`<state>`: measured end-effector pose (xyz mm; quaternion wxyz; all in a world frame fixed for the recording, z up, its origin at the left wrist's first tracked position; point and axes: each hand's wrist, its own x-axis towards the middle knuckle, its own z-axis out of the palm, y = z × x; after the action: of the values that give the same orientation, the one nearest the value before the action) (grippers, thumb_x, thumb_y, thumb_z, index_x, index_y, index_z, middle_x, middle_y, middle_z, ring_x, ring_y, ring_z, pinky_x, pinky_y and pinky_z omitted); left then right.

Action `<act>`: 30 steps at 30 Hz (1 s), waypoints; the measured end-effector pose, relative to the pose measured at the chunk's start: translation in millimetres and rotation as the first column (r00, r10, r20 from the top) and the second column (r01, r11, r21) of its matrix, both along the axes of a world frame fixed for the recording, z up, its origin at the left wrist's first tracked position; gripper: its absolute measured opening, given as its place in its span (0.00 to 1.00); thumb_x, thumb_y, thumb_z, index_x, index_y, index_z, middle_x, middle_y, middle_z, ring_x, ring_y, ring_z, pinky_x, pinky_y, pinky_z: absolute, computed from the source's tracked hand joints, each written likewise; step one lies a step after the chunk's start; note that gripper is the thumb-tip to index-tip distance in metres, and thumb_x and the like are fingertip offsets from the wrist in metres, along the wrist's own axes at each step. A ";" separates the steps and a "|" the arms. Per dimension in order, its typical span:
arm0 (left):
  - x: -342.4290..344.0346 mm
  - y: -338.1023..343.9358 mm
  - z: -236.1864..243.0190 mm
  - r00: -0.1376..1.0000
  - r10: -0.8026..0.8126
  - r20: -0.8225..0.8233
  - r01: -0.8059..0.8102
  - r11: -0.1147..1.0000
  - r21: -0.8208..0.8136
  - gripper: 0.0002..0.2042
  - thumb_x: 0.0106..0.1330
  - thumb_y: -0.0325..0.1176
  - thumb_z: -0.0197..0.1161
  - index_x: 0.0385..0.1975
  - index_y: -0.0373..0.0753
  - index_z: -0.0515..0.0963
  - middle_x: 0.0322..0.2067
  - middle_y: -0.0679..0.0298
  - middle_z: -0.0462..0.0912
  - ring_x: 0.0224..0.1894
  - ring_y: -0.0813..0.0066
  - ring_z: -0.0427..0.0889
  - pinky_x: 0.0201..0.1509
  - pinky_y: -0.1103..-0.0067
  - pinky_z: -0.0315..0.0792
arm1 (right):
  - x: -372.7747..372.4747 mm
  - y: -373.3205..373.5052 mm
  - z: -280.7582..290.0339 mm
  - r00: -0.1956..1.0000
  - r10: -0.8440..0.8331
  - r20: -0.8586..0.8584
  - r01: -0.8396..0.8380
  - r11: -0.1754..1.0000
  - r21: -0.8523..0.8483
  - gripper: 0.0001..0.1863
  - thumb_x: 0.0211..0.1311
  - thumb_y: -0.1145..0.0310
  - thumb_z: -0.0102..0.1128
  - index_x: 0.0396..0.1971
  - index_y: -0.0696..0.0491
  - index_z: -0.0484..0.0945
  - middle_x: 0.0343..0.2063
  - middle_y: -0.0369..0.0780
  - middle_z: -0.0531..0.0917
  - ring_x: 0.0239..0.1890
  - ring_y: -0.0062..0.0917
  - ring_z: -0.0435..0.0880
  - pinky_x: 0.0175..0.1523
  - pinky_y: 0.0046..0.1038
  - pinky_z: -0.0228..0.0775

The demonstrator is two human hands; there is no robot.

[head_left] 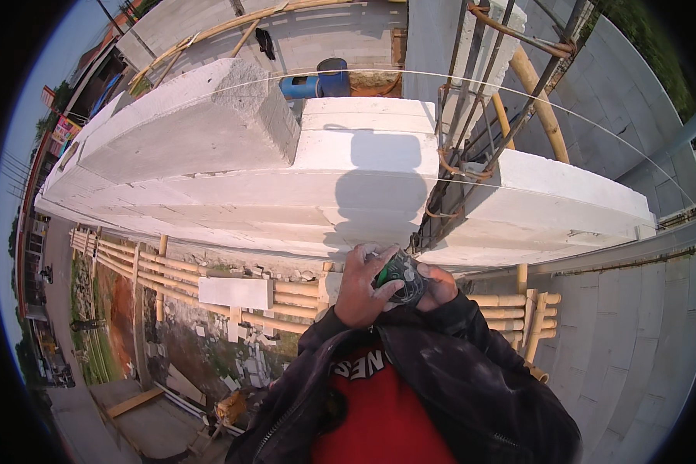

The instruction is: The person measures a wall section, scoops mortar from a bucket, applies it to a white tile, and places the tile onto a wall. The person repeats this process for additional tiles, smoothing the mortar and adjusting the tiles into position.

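Observation:
My left hand point(356, 288) and my right hand point(439, 286) are together at the lower middle of the view, both gripping a dark, crumpled item point(400, 280) with green and pale markings, too small to identify surely. My left fingers lie over its left side; my right fingers close on its right. Just beyond it is the white block wall point(286, 201), with my shadow on it. A vertical rebar cage point(456, 155) rises from a gap in the wall, slightly right of my hands.
Bamboo scaffolding point(286, 319) runs below the wall, bearing a loose white block point(233, 294). Rubble point(251, 359) lies on the ground below. A large block point(193, 131) tops the wall at left. Blue barrels point(332, 77) stand beyond. A thin string point(518, 93) crosses overhead.

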<state>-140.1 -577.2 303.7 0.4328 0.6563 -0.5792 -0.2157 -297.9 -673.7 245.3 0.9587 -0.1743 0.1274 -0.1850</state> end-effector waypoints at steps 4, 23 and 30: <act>7.3 5.0 -0.2 0.977 0.065 -0.202 -0.051 0.996 0.073 0.19 0.57 0.31 0.69 0.50 0.36 0.79 0.42 0.51 0.79 0.44 0.55 0.81 0.48 0.68 0.76 | 2.7 -10.2 38.3 0.966 0.145 -0.215 -0.215 0.910 -0.354 0.34 0.57 0.66 0.63 0.62 0.61 0.65 0.49 0.45 0.78 0.50 0.31 0.80 0.49 0.31 0.80; 11.3 -15.7 20.2 0.877 0.078 -0.475 0.082 0.948 0.307 0.10 0.63 0.24 0.61 0.43 0.31 0.78 0.35 0.55 0.84 0.36 0.67 0.85 0.42 0.74 0.78 | -12.2 -21.1 51.4 0.864 -0.017 -0.504 -0.338 0.723 -0.603 0.25 0.62 0.61 0.61 0.55 0.59 0.73 0.46 0.39 0.78 0.49 0.22 0.75 0.58 0.27 0.65; 14.2 -22.3 12.1 0.953 0.047 -0.299 0.013 0.980 0.197 0.07 0.62 0.25 0.62 0.38 0.32 0.81 0.34 0.54 0.84 0.36 0.65 0.85 0.42 0.74 0.77 | -9.2 -30.3 69.0 0.860 -0.073 -0.505 -0.392 0.539 -0.746 0.26 0.60 0.66 0.62 0.58 0.57 0.71 0.48 0.39 0.78 0.51 0.21 0.74 0.57 0.25 0.64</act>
<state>-125.9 -599.5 315.8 0.4511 0.6601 -0.4764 -0.3657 -307.2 -704.0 314.4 0.7109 -0.6558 0.2405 -0.0816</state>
